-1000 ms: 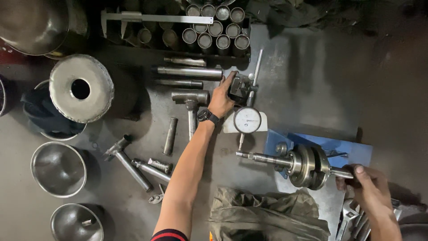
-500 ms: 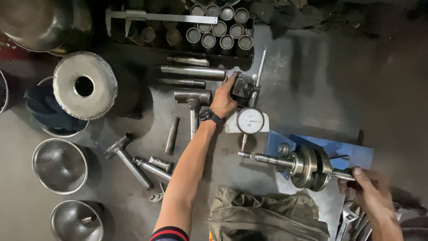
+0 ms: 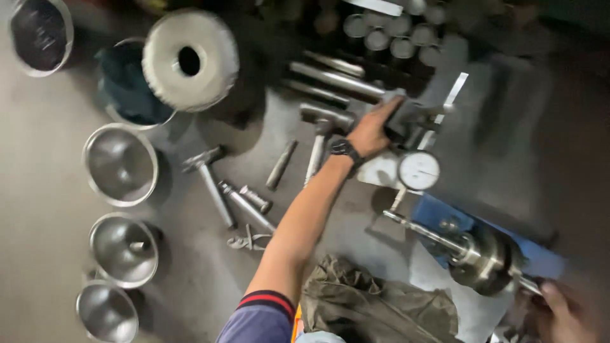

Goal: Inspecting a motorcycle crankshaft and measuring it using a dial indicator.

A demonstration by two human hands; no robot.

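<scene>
My left hand (image 3: pixel 370 131) reaches across the floor and grips the dark base block (image 3: pixel 408 116) of a dial gauge stand. The round white dial gauge (image 3: pixel 419 170) hangs just below that block. A steel shaft with a thick disc (image 3: pixel 481 259) lies across a blue support block (image 3: pixel 437 215) at lower right. My right hand (image 3: pixel 564 312), partly cut off by the frame's corner, is closed on the shaft's near end. A black watch sits on my left wrist.
Steel bowls (image 3: pixel 121 164) line the left side. A large toothed disc with a centre hole (image 3: pixel 189 60) rests on a dark tub. Hammers (image 3: pixel 210 178), rods (image 3: pixel 335 79) and short cylinders (image 3: pixel 389 37) lie around. A crumpled olive cloth (image 3: pixel 375 305) lies by my left arm.
The view has swung and tilted, so everything sits lower and further right and looks blurred. Both hands keep their hold on the same things.
</scene>
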